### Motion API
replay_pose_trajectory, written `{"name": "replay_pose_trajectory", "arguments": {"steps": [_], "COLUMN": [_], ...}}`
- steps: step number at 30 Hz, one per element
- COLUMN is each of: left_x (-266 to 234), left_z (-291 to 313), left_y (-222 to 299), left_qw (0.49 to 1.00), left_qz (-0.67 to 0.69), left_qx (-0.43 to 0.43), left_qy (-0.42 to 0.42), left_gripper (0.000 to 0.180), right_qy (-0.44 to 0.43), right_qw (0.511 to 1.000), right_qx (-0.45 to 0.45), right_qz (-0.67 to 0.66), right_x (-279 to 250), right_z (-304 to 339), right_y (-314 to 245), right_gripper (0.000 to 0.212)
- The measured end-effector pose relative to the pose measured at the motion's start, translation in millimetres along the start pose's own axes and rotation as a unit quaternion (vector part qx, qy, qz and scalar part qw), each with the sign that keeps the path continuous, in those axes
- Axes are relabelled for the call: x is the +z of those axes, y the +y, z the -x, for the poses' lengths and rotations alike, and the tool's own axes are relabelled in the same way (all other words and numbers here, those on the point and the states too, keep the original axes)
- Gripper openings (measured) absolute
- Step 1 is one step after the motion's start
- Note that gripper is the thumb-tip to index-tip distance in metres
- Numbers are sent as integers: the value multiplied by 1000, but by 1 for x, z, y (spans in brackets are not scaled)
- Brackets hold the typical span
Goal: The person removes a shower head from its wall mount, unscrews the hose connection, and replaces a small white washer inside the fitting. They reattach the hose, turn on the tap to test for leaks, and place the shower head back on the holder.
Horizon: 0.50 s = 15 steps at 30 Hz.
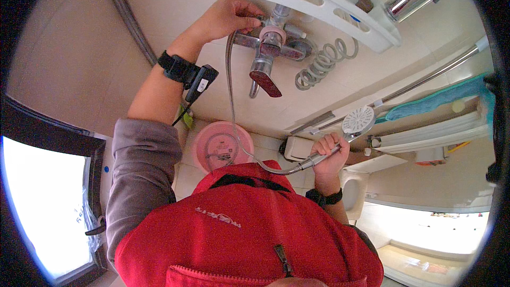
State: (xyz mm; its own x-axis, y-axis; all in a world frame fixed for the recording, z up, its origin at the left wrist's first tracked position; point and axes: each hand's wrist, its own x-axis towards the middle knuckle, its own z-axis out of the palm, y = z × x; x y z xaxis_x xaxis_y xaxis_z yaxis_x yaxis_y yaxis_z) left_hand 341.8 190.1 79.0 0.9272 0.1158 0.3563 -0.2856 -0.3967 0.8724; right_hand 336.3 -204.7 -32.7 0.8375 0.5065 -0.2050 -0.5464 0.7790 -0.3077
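Note:
My right hand (330,158) is wrapped round the handle of a shower head (358,120), whose round white spray face is turned up. From the handle's lower end a metal shower hose (231,93) sags across the front of my red garment and rises toward the mixer tap. At the wall, my left hand (228,18) reaches to the upper left of the chrome mixer tap (262,66). Its thumb and fingertips are pinched together beside the tap body, by the hose's upper end. What lies between those fingertips is mostly hidden.
A white slotted shelf (340,16) overhangs the tap. To its right are a grey coiled tube (321,66), a chrome rail (425,74) and a teal cloth (435,101). Below stand a pink basin (201,148) and a toilet (354,191). A dark-framed window (95,180) is at left.

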Motion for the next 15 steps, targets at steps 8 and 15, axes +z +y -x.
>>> {"name": "replay_pose_trajectory", "arguments": {"steps": [8,15], "left_x": [5,8], "left_z": [-3,-3], "left_y": [9,7], "left_qw": [987,995], "left_qz": [-141,-70], "left_qx": [72,58], "left_qy": [29,42], "left_gripper": [24,25], "right_qy": [-6,23], "right_qw": [1000,1000], "right_qx": [3,9], "right_qz": [-1,17], "right_x": [-9,-5], "right_z": [-10,-15], "right_y": [-4,-1], "right_gripper": [16,18]}}
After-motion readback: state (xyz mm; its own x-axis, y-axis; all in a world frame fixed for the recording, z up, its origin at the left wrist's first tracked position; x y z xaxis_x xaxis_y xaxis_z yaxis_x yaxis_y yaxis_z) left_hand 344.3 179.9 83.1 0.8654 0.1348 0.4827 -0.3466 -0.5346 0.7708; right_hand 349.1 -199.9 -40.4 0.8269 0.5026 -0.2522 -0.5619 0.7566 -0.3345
